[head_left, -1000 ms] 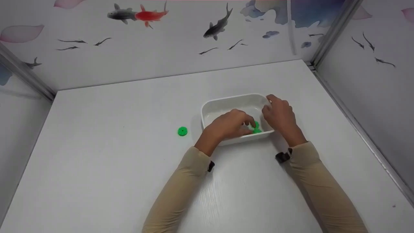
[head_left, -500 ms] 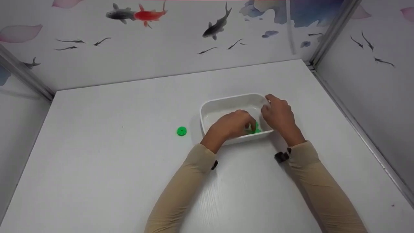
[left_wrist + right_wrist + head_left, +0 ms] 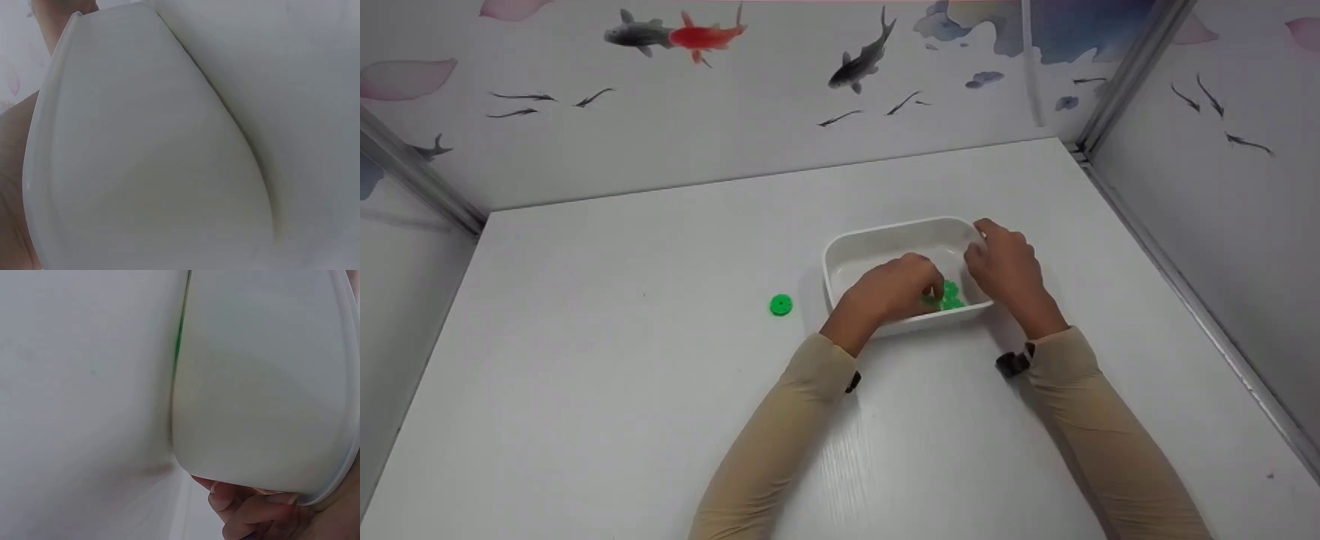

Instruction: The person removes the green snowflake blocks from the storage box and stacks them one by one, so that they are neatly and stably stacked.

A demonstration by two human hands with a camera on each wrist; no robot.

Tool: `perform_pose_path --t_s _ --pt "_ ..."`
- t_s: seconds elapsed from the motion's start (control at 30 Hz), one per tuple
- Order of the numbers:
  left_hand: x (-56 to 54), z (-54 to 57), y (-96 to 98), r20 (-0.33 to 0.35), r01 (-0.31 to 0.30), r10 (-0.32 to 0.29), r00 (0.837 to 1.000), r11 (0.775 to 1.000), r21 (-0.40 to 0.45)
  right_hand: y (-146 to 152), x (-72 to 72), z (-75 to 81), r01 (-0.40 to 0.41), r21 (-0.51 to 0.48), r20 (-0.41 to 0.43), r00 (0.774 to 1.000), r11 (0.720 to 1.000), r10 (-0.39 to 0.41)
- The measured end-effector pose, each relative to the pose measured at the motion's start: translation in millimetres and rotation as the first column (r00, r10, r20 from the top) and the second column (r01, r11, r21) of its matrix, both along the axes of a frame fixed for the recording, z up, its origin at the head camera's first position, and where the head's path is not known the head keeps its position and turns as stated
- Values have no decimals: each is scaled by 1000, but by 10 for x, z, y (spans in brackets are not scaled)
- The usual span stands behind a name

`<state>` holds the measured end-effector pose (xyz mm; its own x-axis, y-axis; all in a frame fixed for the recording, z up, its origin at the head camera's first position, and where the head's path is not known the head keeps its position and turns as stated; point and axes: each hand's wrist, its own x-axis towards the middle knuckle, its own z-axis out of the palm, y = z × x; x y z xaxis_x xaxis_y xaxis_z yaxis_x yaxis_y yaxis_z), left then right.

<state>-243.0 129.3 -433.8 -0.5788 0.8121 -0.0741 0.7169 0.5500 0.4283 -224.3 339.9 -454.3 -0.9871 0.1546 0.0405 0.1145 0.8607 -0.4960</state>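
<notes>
A white rectangular tray [image 3: 877,231] sits on the table, its outer wall [image 3: 140,140] filling much of the left wrist view. My left hand [image 3: 892,289] reaches over the near rim into it. The fingers are curled at a small green piece [image 3: 931,301], partly hidden by them. Beside the fingertips, in the tray's near right corner, lie several green pieces [image 3: 951,294] with bumpy edges. My right hand [image 3: 1006,262] grips the tray's right end; in the right wrist view its fingers [image 3: 253,514] curl against the outer wall.
A round green toothed disc [image 3: 781,304] with a small centre hole lies on the white table [image 3: 622,375], left of the tray. A back wall [image 3: 697,135] with painted fish and side walls enclose the table.
My left hand dipped over the green pieces, then drew slightly left, uncovering more of them, with green now at its fingertips. The right hand keeps its hold on the tray.
</notes>
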Motion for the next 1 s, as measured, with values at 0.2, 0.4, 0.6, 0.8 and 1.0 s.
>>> perform_pose_path --t_s 0.2,0.4,0.6,0.8,1.0 --pt "0 5 8 -2 -19 19 1000 1000 -20 -2 -1 6 6 -6 17 1000 1000 -6" --pt "-9 -10 14 5 -39 39 999 999 -38 -2 -6 7 12 -6 30 999 1000 -12" --pt "-7 -14 -30 3 -32 32 999 999 -12 -11 -18 17 11 -9 43 999 1000 -10" --pt "6 2 -61 -2 -43 43 999 999 3 -10 -23 20 8 -11 49 999 1000 -7" --pt "-7 -2 -104 2 -73 73 997 997 -4 -5 -25 5 0 -1 33 999 1000 0"
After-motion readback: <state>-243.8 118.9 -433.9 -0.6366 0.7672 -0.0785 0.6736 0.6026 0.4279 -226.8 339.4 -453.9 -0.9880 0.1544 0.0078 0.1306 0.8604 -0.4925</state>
